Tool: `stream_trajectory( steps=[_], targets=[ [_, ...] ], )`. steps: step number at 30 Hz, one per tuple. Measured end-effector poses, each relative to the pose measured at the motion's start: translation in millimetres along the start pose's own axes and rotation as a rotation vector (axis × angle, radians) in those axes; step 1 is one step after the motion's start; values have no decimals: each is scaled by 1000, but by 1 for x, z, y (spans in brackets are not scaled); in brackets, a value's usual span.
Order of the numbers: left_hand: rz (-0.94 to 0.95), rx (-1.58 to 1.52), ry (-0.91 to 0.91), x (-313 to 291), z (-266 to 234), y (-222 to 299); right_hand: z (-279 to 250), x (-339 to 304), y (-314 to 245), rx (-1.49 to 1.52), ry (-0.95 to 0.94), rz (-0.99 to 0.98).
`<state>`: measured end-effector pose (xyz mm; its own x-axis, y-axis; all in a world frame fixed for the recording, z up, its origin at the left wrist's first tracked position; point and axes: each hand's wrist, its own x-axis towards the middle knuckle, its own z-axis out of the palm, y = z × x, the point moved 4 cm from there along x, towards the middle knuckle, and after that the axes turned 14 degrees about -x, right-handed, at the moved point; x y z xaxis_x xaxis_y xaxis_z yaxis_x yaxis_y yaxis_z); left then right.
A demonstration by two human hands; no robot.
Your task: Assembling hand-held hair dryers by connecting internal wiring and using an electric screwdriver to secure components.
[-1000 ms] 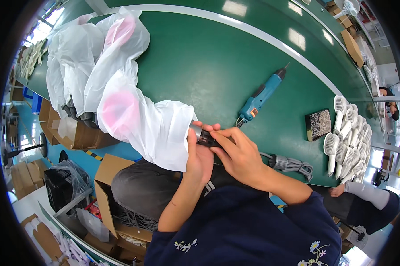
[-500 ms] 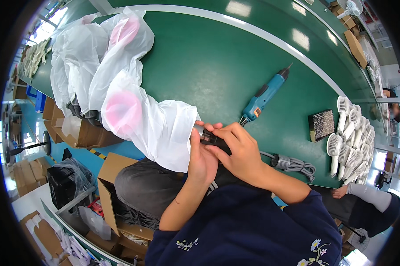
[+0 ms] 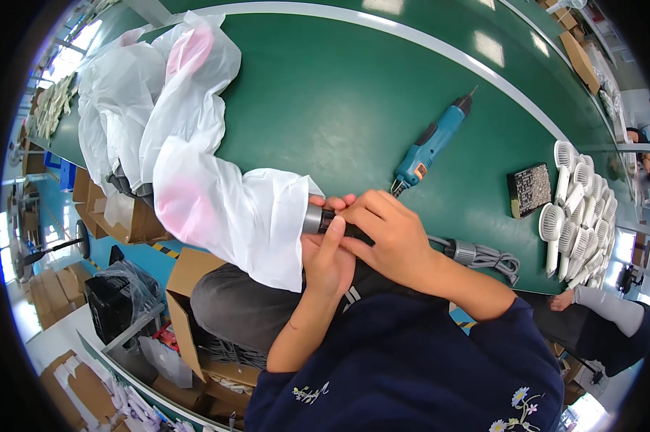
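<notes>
Head view: at the near edge of the green counter [image 3: 325, 93], both hands close on a small dark cylindrical part [image 3: 315, 219] with a grey end. The left hand [image 3: 327, 257] grips it from below, the right hand [image 3: 388, 237] covers most of it from above, so its shape is hard to make out. White plastic bags [image 3: 195, 165] touch the part's grey end. A blue electric screwdriver [image 3: 431, 145] lies just beyond; its grey cord [image 3: 483, 255] runs partly behind the right wrist.
</notes>
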<state>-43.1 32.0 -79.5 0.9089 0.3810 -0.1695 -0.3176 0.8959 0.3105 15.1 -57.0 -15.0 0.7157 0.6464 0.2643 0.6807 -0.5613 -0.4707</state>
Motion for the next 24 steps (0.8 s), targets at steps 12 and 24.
stream_trajectory(
  steps=[12, 24],
  targets=[
    [-18, 14, -127, -2, 2, 0, -2, -9, 17, 385, -120, 210],
    [-66, -63, -101, -15, 0, 2, -12, -14, 5, 248, -134, 4]
  ],
)
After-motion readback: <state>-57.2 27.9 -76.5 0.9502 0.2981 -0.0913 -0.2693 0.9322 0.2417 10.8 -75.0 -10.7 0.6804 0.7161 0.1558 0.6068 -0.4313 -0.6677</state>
